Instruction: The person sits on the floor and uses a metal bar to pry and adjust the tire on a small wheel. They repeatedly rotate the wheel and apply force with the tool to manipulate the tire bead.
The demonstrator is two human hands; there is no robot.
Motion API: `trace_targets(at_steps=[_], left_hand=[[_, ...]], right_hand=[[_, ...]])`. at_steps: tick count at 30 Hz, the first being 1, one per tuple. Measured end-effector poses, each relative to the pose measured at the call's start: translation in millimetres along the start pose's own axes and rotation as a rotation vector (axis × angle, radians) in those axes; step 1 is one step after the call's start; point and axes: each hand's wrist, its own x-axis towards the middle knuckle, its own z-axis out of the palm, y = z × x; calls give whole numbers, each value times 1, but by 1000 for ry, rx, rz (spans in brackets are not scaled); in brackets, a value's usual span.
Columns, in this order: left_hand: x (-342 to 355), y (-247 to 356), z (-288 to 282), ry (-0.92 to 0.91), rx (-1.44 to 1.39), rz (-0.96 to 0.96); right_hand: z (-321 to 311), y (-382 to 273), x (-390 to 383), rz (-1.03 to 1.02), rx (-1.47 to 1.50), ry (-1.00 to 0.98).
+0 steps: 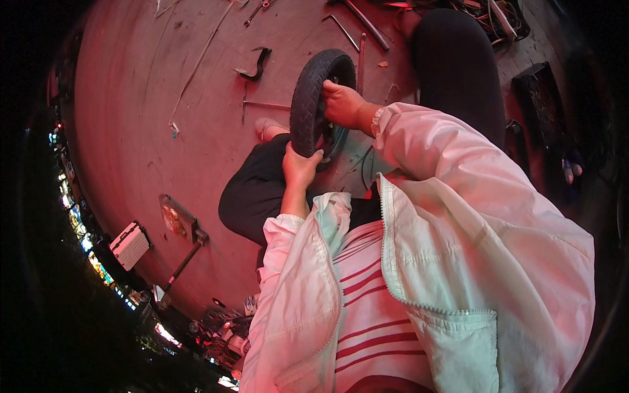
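A small wheel with a black treaded tyre point(305, 105) stands upright between my legs, its open side turned to the right. My left hand point(300, 167) is wrapped round the lower part of the tyre, thumb toward the inner side. My right hand point(344, 105) is closed at the wheel's inner side, near its upper rim. Its fingertips are tucked in, so what they pinch there is hidden. Part of the hub and spokes shows dark below the right hand.
On the floor around the wheel lie a black curved bracket point(263, 63), a thin red-lit rod point(267, 105), an L-shaped key point(342, 31), a long bar point(367, 25) and a wrench point(257, 13). A silver case point(130, 246) and a flat plate point(177, 218) lie at left.
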Motion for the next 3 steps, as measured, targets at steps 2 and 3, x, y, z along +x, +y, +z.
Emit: trace_targets(at_steps=[2, 3], left_hand=[[0, 0, 0, 8, -1, -5], [0, 0, -1, 10, -1, -7]], right_hand=[[3, -1, 3, -5, -8, 17], [6, -4, 5, 5, -15, 27]])
